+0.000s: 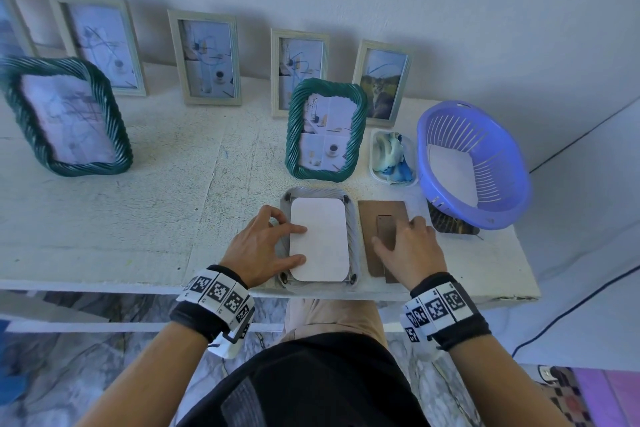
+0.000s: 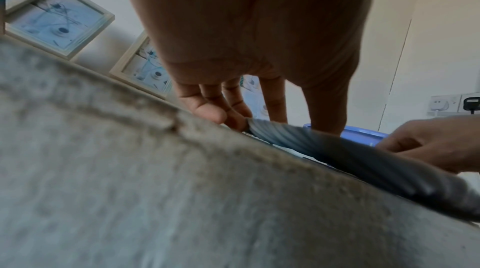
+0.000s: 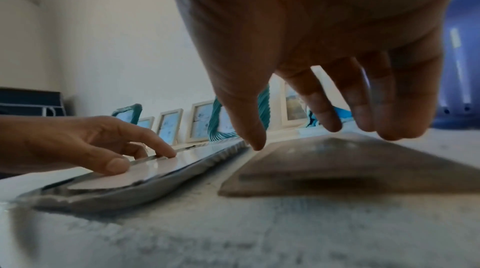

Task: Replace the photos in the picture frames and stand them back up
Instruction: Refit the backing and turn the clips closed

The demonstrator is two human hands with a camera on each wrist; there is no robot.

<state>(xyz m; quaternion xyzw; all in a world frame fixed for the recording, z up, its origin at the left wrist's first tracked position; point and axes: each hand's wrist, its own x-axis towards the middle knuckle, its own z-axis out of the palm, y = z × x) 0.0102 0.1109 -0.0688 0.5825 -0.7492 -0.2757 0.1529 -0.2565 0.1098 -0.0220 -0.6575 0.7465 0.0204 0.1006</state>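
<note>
So there's a frame (image 1: 352, 239) lying face down at the near edge of the white worktop (image 1: 138, 211), and a white photo (image 1: 318, 239) is sitting blank side up in its back opening. The left hand (image 1: 258, 250) is on the left side of it: index finger and thumb stretched out and spread, both tips pressing flat on the photo's left edge, while the other fingers (image 2: 233, 120) curl down against the frame's ribbed rim on the far left side. Nothing is actually pinched there, it's more of a hold-down.

Just to the right of the frame is the brown backing board (image 1: 372, 218), lying flat with its stand flap facing up. The right hand (image 1: 412, 250) hovers over and rests on it, fingers (image 3: 332, 108) loosely spread and pointing down at the board, thumb tip touching near its left edge. Can't tell if it's really gripping the board.

Behind the frame there's a green twisted-rim frame (image 1: 325, 130) standing up with a photo in it, another green one (image 1: 65, 118) far left, and a row of pale frames (image 1: 206, 57) leaning on the wall. On the right is a blue-purple basket (image 1: 498, 191) with a sheet in it, and a small tub with a cloth (image 1: 393, 156) next to it.
</note>
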